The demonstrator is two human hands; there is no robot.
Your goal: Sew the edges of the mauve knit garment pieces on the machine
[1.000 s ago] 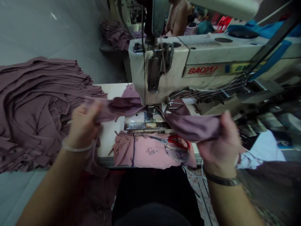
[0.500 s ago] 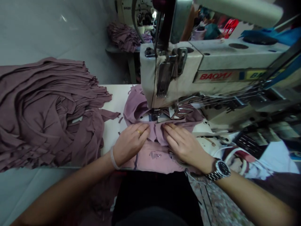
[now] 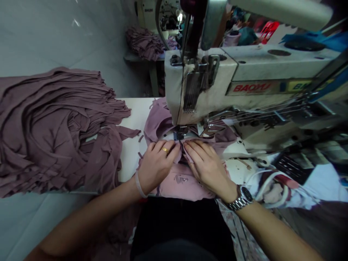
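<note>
Pale grey tiled wall [image 3: 54,40] on L, glossy w/ light glare. In bg, 2nd sewing machine [image 3: 157,14] on small work table [image 3: 144,58] w/ mauve fabric pile [image 3: 144,43]. Red plastic item [image 3: 268,30] far back R. Speckled floor [image 3: 244,235] lower R.

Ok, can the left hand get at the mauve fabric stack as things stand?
Probably yes. The left hand rests on the pink fabric, with the mauve fabric stack just to its left on the white table. Only loose fabric ends lie between.
</note>
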